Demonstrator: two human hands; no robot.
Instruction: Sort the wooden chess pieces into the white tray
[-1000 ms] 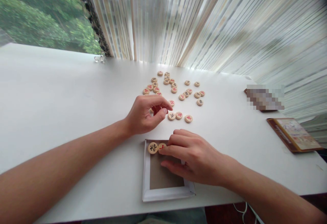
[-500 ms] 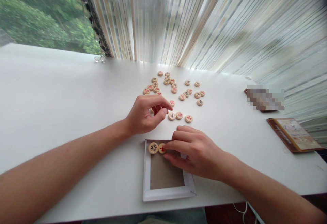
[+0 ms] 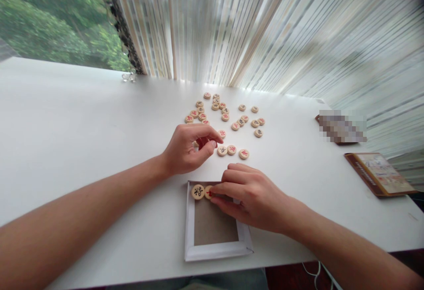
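Note:
In the head view my right hand point(image 3: 250, 193) has thumb and fingertips closed on a round wooden Chinese chess piece with a red character point(image 3: 208, 192). That piece lies in the top row of a shallow white box point(image 3: 218, 251) with a brown bottom. To its left, touching it, sits a piece with a black character point(image 3: 198, 192). Above the box my left hand point(image 3: 188, 148) hovers with loosely curled fingers, thumb and index tips slightly apart, nothing visible between them. Close by its fingertips are a black-marked piece point(image 3: 222, 150) and a red-marked piece point(image 3: 232, 149).
Several more chess pieces point(image 3: 225, 117) lie scattered farther back on the white table point(image 3: 99, 118). Two flat brown boxes or lids, the nearer one point(image 3: 380, 175) with a printed picture, lie at the right. String curtains point(image 3: 205, 29) hang along the back edge.
Both hands keep almost the same pose, the right still on the red piece in the box. The whole view has shifted very slightly.

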